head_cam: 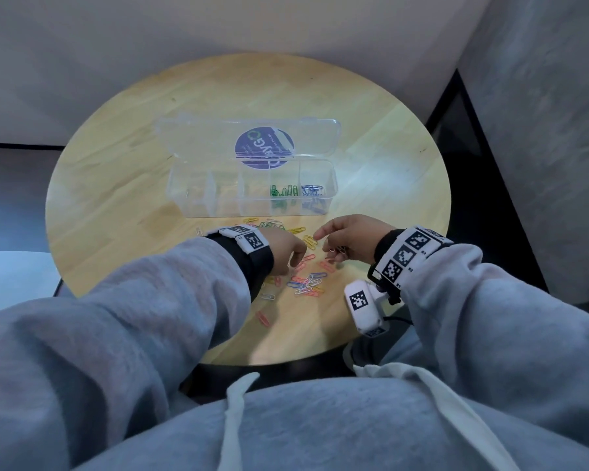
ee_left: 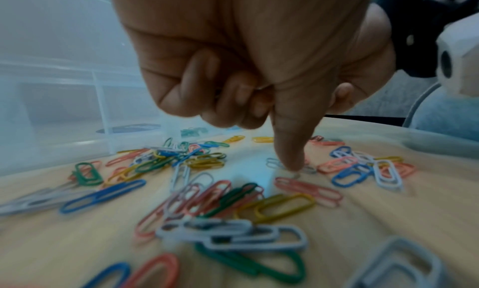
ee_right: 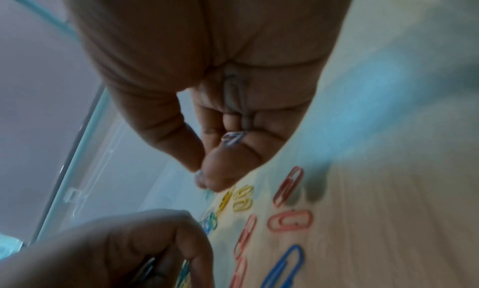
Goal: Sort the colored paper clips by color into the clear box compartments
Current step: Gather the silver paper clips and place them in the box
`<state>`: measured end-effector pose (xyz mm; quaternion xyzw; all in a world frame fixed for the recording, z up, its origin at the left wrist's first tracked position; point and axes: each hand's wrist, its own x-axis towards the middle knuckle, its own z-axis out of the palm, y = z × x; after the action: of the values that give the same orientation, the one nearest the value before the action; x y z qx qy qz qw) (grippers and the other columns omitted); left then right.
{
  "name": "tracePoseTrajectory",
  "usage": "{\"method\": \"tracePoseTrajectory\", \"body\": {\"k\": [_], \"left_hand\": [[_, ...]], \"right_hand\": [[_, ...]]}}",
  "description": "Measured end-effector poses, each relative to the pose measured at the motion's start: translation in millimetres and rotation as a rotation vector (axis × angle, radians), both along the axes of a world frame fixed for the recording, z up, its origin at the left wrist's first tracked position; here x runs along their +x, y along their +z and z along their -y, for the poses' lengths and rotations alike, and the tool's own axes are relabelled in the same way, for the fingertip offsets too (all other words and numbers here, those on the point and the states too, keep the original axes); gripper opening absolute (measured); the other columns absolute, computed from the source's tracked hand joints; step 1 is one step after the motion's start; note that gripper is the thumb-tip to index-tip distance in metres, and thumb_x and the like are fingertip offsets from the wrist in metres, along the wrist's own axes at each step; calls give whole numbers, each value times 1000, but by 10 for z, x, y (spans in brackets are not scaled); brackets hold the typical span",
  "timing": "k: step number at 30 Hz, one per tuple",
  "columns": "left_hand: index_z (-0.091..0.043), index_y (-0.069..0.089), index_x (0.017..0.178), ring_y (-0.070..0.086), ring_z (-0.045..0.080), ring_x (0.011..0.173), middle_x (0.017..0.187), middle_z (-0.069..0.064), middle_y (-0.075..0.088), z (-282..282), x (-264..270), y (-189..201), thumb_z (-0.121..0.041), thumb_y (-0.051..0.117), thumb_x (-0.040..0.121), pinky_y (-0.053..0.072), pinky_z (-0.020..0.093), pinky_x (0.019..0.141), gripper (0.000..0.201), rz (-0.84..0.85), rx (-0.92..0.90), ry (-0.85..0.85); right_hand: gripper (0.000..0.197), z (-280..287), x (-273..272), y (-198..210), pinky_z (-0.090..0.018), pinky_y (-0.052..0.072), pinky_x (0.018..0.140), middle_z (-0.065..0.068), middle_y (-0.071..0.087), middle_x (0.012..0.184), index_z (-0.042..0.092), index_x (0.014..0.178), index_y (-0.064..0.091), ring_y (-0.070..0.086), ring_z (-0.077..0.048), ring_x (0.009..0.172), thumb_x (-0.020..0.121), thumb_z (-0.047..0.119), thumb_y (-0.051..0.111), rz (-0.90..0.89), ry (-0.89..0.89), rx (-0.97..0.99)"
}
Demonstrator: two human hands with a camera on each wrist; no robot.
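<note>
The clear box point(head_cam: 218, 207) lies open on the round table, with green clips point(head_cam: 283, 192) in one compartment and blue clips point(head_cam: 313, 192) in the rightmost; the box point(ee_left: 77, 108) is blurred behind my left hand. Loose colored clips point(head_cam: 306, 280) are scattered in front of it. My left hand point(head_cam: 288, 253) hovers over them with curled fingers, and my left hand point(ee_left: 305, 132) has its thumb tip down on a white clip point(ee_left: 309, 170). My right hand point(head_cam: 323, 243) holds white clips point(ee_right: 233, 95) in its palm, and my right hand point(ee_right: 202, 173) pinches another at its fingertips.
The box lid point(head_cam: 249, 137), with a round purple sticker, lies flat behind the box. The wooden table point(head_cam: 133, 198) ends close to my body, and one red clip point(head_cam: 262, 317) lies near that edge. A dark floor gap runs along the right.
</note>
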<state>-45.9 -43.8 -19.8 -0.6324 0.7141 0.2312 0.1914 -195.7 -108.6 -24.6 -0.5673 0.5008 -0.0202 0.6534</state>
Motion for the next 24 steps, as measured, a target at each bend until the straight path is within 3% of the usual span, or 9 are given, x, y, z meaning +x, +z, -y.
{"method": "tracePoseTrajectory", "body": {"k": [3, 6, 9, 11, 13, 16, 20, 22, 24], "left_hand": [[-26, 49, 86, 48, 21, 76, 86, -1, 52, 2, 33, -14, -13, 58, 84, 29, 25, 50, 15, 9, -19, 16], [-25, 51, 88, 48, 19, 78, 78, -4, 48, -3, 31, 4, -17, 60, 86, 27, 23, 48, 12, 8, 4, 11], [-25, 51, 89, 47, 18, 79, 77, -6, 46, 4, 37, 14, -20, 62, 86, 27, 22, 47, 12, 17, 23, 32], [-26, 52, 90, 47, 17, 79, 76, -6, 46, 4, 42, 13, -22, 61, 86, 26, 23, 48, 11, 26, 29, 53], [-26, 52, 89, 47, 17, 79, 71, -8, 44, -9, 37, 17, -25, 59, 88, 25, 23, 48, 8, 23, 21, 74], [-25, 51, 78, 48, 15, 78, 67, -10, 44, -44, 47, 32, -22, 58, 86, 27, 22, 49, 11, -20, 0, 148], [-21, 47, 61, 46, 16, 64, 69, -1, 53, -40, 181, 68, -16, 59, 77, 34, 22, 56, 20, -329, 130, 468], [-17, 44, 57, 38, 16, 54, 69, 7, 51, -27, 234, 118, -9, 54, 75, 30, 20, 50, 22, -573, 179, 671], [-14, 38, 54, 35, 13, 51, 55, 5, 48, -25, 274, 177, 2, 46, 81, 27, 14, 41, 33, -736, 161, 817]], "right_hand": [[32, -22, -4, -3, -16, 42, 39, -9, 40, 66, 3, 75, 50, 44, -17, 56, 92, -8, 26, 27, -37, 139], [27, -44, -13, -20, -21, 36, 42, -7, 36, 66, 7, 73, 43, 47, -15, 45, 93, -3, 28, 18, -41, 206], [20, -64, -33, -52, -25, 35, 48, -9, 47, 62, 10, 75, 50, 44, -14, 45, 89, -4, 42, -114, 199, -23], [18, -94, -29, -27, -22, 34, 48, -1, 50, 60, 17, 77, 56, 42, -12, 47, 85, 1, 54, -205, 367, -181], [17, -123, -8, -5, -18, 33, 47, 5, 44, 57, 23, 76, 59, 41, -7, 45, 82, 7, 63, -274, 447, -279], [20, -167, 34, -15, -21, 34, 49, 5, 43, 56, 27, 75, 60, 41, -10, 48, 80, 9, 66, -311, 503, -321], [18, -256, 90, -48, -21, 31, 51, 10, 40, 61, 27, 92, 65, 39, -7, 54, 78, 16, 68, -392, 609, -457], [22, -290, 121, -62, -19, 28, 51, 13, 38, 64, 24, 99, 65, 38, -2, 55, 78, 18, 68, -407, 646, -528], [22, -309, 161, -77, -17, 28, 51, 15, 38, 67, 21, 101, 64, 37, 0, 58, 79, 18, 68, -425, 693, -587]]}}
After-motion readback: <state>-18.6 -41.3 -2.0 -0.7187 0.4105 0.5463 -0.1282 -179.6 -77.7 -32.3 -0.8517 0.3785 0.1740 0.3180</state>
